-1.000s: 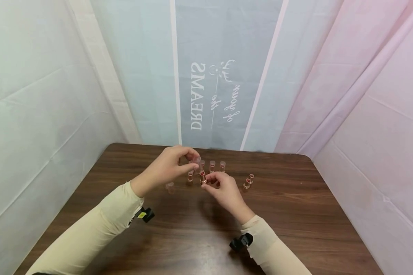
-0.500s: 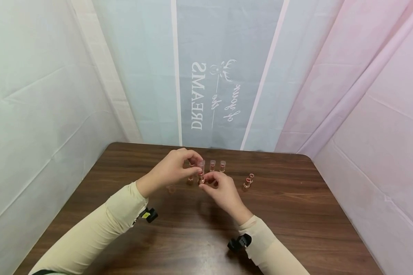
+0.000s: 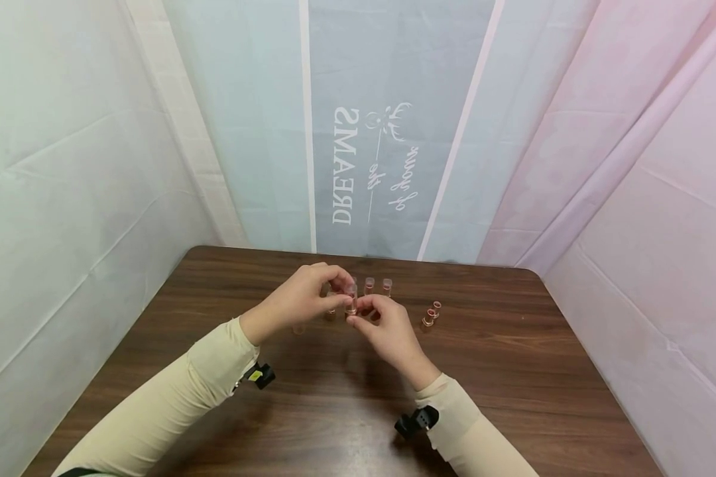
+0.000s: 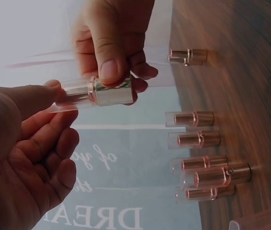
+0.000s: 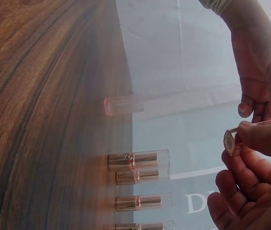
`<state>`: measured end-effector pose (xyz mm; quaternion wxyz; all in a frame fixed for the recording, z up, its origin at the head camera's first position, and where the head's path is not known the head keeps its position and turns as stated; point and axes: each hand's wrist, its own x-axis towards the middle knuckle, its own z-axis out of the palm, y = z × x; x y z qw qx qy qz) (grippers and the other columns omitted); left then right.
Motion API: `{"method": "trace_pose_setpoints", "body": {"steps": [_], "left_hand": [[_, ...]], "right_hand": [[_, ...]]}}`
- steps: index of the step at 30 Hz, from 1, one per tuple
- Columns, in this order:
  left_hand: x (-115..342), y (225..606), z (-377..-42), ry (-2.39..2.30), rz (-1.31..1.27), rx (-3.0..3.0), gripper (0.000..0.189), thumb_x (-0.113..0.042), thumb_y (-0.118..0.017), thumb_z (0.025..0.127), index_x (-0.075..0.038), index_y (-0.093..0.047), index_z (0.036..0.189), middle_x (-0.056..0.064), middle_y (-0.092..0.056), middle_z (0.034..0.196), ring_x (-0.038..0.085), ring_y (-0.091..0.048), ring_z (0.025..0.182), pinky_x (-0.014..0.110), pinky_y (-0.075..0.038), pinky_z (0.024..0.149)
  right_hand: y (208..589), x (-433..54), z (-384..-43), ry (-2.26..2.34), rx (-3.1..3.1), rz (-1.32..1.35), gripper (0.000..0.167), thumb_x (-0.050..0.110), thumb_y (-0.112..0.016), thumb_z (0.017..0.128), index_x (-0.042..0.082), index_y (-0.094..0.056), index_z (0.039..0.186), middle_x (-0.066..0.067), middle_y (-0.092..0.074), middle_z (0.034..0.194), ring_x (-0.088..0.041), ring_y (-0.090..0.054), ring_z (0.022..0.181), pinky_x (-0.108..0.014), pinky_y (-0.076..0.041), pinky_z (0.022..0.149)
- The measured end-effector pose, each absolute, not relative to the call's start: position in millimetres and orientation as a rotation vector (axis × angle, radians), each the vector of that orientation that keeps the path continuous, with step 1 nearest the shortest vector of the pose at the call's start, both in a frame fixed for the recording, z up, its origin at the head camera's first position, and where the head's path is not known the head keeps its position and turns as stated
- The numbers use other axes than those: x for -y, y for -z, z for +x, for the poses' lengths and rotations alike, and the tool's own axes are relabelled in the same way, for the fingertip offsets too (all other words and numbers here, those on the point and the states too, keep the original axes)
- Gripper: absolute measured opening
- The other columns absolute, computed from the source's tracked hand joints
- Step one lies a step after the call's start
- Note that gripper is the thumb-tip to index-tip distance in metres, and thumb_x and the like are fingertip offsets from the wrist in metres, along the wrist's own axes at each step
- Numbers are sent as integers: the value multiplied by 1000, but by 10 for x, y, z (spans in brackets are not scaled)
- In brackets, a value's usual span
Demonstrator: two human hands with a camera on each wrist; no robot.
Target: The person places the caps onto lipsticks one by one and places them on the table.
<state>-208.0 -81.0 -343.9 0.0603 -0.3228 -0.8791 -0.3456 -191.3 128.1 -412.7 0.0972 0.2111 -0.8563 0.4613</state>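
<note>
**Rose-gold lipstick tube [image 4: 114, 94], pinched at both ends**

From where I stand, the tube is held between the person's two hands, a little below the centre of the head view and lifted off the wooden counter [image 3: 513, 391]. The left hand [image 3: 301, 295] has its thumb and fingertips closed on the clear cap [image 4: 78, 93]; the right hand [image 3: 392, 330] pinches the shiny base, thumb pressed along it. The remaining fingers of both are bent loosely. The cap reaches down to the tube's collar, red showing through it.

Five capped tubes [image 4: 205, 139] stand upright, down the right side of the left wrist view, two of them overlapping. A pair of shorter tubes [image 3: 428, 318] stands close together, right of the hands in the head view. Lower right in the left wrist view is a loose clear cap [image 4: 260, 220].

Cream sleeves [image 3: 155, 397] come in from the bottom of the head view, black wrist cameras [image 3: 416, 422] strapped on. Mirrored white lettering, "DREAMS", marks the pale blue backdrop [image 3: 453, 40] at top centre.
</note>
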Motion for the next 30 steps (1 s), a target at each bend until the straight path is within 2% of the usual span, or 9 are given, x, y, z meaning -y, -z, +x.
{"method": "trace_pose_setpoints", "body": {"steps": [5, 10, 13, 19, 30], "left_hand": [[811, 3460, -2081, 1014, -1000, 2656, 16, -24, -80, 92, -20, -69, 104, -13, -67, 90, 7, -58, 86, 36, -52, 79], [834, 3488, -2072, 967, -995, 2648, 19, -24, -81, 90, -19, -70, 105, -9, -69, 92, 13, -60, 91, 37, -51, 81], [887, 3522, -2064, 944, -947, 2665, 26, -27, -82, 90, -17, -71, 111, -5, -71, 100, 18, -62, 99, 37, -52, 86], [1105, 3630, -2012, 963, -812, 2712, 33, -27, -82, 90, -14, -71, 117, -4, -71, 113, 17, -63, 109, 40, -52, 94], [1514, 3881, -1889, 967, -642, 2824, 23, -24, -78, 93, -15, -71, 113, -1, -70, 107, 16, -61, 99, 43, -52, 90]], "right_hand": [[4099, -1268, -1905, -1341, 2542, 635, 19, 16, -84, 86, 16, -73, 101, 4, -70, 96, -12, -64, 84, -33, -55, 78], [4104, -1268, -1926, -1345, 2558, 669, 20, 17, -84, 87, 15, -72, 103, 3, -69, 97, -20, -66, 88, -35, -55, 80], [4122, -1269, -1984, -1342, 2563, 670, 21, 19, -84, 87, 16, -72, 103, 3, -68, 97, -24, -66, 91, -36, -54, 81], [4168, -1239, -2152, -1356, 2607, 610, 17, 20, -82, 89, 17, -71, 101, 5, -67, 90, -13, -62, 82, -32, -53, 74], [4438, -1119, -2481, -1150, 2792, 453, 15, 22, -82, 89, 14, -72, 98, 2, -71, 91, -14, -64, 82, -36, -54, 76]]}}
